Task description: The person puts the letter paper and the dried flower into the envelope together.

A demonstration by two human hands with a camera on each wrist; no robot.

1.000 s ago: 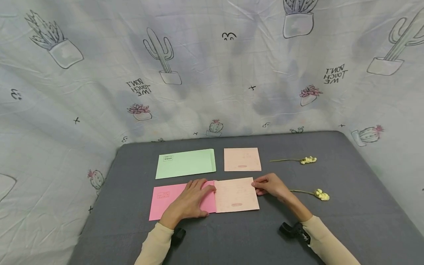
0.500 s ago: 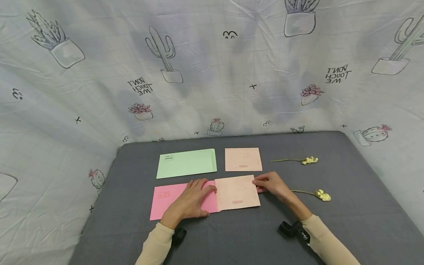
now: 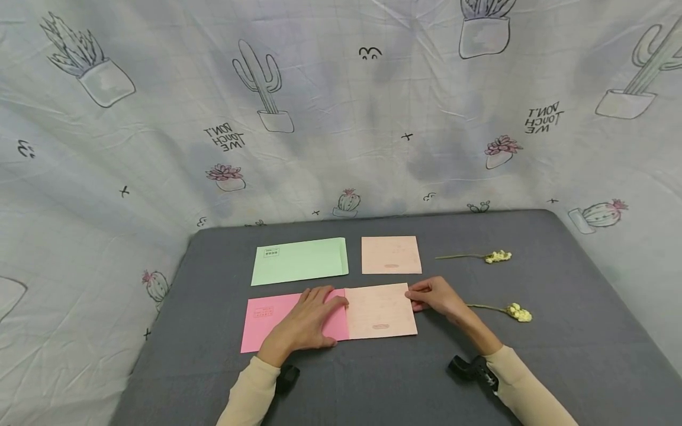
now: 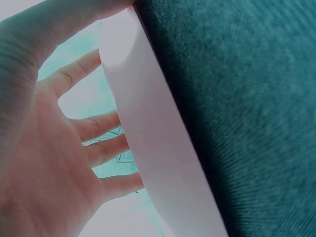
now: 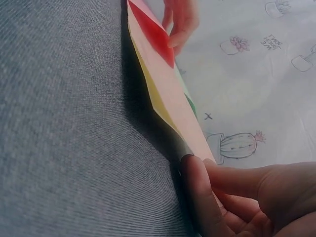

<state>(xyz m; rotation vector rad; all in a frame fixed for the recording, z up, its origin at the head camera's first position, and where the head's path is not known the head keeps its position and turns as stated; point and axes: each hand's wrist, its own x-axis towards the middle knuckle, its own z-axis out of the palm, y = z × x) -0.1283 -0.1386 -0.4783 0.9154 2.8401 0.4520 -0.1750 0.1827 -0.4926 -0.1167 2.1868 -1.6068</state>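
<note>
In the head view a pink envelope [image 3: 262, 322] lies on the table, its mouth facing right. My left hand [image 3: 305, 322] holds it at the mouth end, fingers over the top and thumb at the near edge. A peach card [image 3: 380, 310] is partly inside that mouth; its left end is hidden. My right hand [image 3: 434, 294] pinches the card's right edge between thumb and fingers. In the right wrist view the red inside [image 5: 157, 37] of the envelope's raised mouth shows, and the card [image 5: 170, 94] has a yellowish underside.
Behind lie a green envelope [image 3: 299, 262] and a second peach card [image 3: 391, 255]. Two yellow flower stems [image 3: 496, 257] lie to the right, one [image 3: 517, 312] close beyond my right hand. A patterned cloth [image 3: 319, 118] hangs behind the grey table [image 3: 383, 384].
The card's right end rose slightly and tilted, then came back lower; its left end stays at the envelope's mouth. Both hands have barely moved.
</note>
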